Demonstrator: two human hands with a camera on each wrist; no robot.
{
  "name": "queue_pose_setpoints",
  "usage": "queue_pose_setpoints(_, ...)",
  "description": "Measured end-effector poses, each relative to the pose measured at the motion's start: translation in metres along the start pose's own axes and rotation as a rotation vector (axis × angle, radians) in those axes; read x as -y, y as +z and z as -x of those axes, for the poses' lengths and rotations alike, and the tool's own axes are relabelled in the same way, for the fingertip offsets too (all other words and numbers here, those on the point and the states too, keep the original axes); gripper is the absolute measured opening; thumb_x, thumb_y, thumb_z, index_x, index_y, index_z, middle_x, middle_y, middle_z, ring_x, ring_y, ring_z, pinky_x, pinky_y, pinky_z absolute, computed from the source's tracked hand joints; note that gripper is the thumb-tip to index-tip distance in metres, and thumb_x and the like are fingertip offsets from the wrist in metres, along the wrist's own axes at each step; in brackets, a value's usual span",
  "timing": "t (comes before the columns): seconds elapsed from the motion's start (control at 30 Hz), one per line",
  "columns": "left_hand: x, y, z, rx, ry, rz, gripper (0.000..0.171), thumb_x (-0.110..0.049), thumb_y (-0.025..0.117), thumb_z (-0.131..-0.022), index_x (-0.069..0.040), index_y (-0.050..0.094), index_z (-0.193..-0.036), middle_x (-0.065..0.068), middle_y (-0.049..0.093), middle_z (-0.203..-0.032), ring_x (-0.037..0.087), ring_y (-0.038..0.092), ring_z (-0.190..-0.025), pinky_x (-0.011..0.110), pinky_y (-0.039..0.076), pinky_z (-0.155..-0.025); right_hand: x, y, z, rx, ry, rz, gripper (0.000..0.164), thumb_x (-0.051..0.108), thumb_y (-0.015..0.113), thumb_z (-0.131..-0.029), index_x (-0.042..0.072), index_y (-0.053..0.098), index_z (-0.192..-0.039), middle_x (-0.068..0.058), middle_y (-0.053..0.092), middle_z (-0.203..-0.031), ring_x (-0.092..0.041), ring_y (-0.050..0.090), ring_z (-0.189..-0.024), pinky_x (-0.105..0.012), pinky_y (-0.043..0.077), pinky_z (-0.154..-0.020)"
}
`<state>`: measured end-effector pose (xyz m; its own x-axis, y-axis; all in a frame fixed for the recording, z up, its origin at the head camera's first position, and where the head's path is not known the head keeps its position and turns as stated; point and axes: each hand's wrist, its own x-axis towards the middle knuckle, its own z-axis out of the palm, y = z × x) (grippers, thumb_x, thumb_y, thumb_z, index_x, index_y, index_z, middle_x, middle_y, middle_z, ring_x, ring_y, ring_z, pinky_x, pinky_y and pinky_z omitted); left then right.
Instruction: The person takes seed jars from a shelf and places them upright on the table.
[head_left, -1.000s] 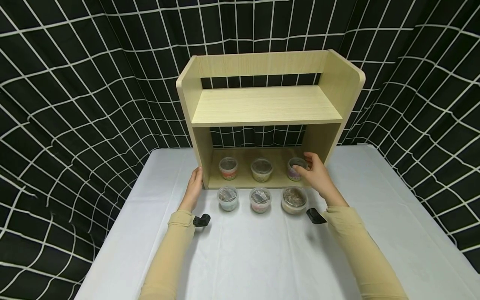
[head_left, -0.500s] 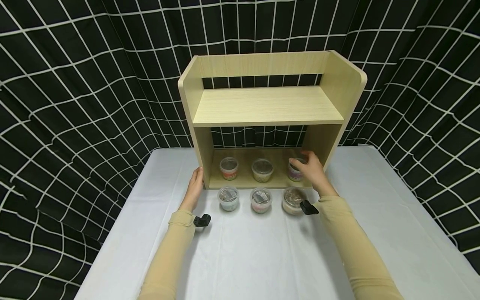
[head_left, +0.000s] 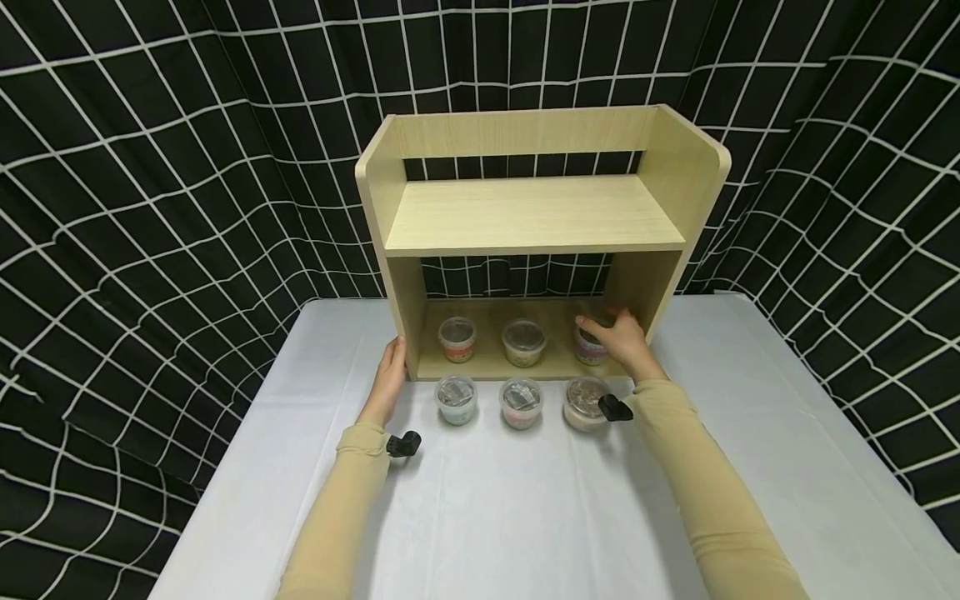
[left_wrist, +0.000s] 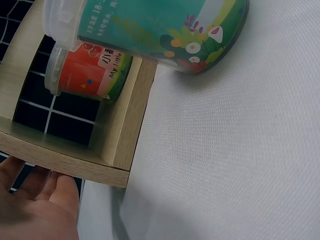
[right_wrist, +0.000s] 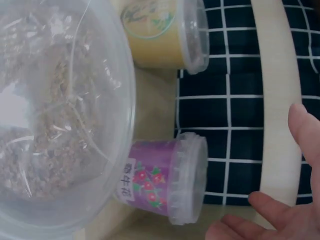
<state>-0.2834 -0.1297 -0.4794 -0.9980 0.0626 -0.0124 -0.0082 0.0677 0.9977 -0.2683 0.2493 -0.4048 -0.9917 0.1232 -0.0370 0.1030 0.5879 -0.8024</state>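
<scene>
Hovered with right hand (head_left: 624, 340) just above the purple tub (head_left: 590, 350) on the lower shelf (head_left: 489, 354), thumb and fingers apart, likely to clear the big tub (head_left: 582, 405) in front; rested left hand (head_left: 385, 379), fingers unclenched, against the side panel (head_left: 408, 300), presumably for steadiness.

Left hand (left_wrist: 45, 212) touches shelf (left_wrist: 65, 165); red cup (left_wrist: 85, 70) inside; teal cup (left_wrist: 145, 30) outside.

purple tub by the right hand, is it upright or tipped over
Upright: in the head view the purple tub stands base-down on the bottom board, top facing up, partly hidden by the right hand.
</scene>
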Motion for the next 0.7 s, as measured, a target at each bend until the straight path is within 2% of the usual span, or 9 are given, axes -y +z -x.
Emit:
queue_pose_setpoints(0.07,0.007,-0.001,-0.004,-0.009,0.000,-0.010,0.065,-0.049,0.026,-0.099,-0.006,0.017,-0.147,0.016,0.017,-0.150,0.030,0.019,-0.135,0.040,0.021,-0.109,-0.002,0.000,-0.002,0.026,0.017,-0.002,0.093,0.051,0.060,-0.086,-0.009,0.016,-0.142,-0.033,0.020,-0.142,-0.046,0.020,-0.130,-0.052,0.023,-0.106)
queue_pose_setpoints(0.23,0.008,0.000,-0.002,-0.016,0.002,-0.044,0.072,-0.057,0.026,-0.096,-0.008,0.016,-0.148,0.014,0.016,-0.151,0.030,0.018,-0.136,0.040,0.021,-0.109,-0.007,0.004,-0.007,0.046,0.070,0.022,0.104,0.047,0.065,-0.083,-0.013,0.004,-0.142,-0.036,0.012,-0.144,-0.047,0.014,-0.132,-0.051,0.020,-0.107)
queue_pose_setpoints(0.5,0.011,0.000,-0.003,-0.015,0.013,-0.040,0.075,-0.060,0.025,-0.094,-0.007,0.017,-0.147,0.014,0.015,-0.151,0.027,0.015,-0.137,0.039,0.021,-0.109,-0.014,0.010,-0.012,0.057,0.104,0.040,0.102,0.036,0.070,-0.082,-0.018,0.005,-0.138,-0.038,0.013,-0.142,-0.049,0.016,-0.130,-0.051,0.020,-0.107)
queue_pose_setpoints(0.7,0.011,0.001,-0.004,-0.019,0.014,-0.043,0.074,-0.058,0.025,-0.095,-0.007,0.017,-0.147,0.014,0.015,-0.151,0.028,0.015,-0.136,0.039,0.021,-0.109,-0.019,0.011,-0.013,0.067,0.111,0.035,0.104,0.035,0.070,-0.082,-0.016,0.001,-0.140,-0.037,0.011,-0.143,-0.048,0.014,-0.131,-0.051,0.020,-0.107)
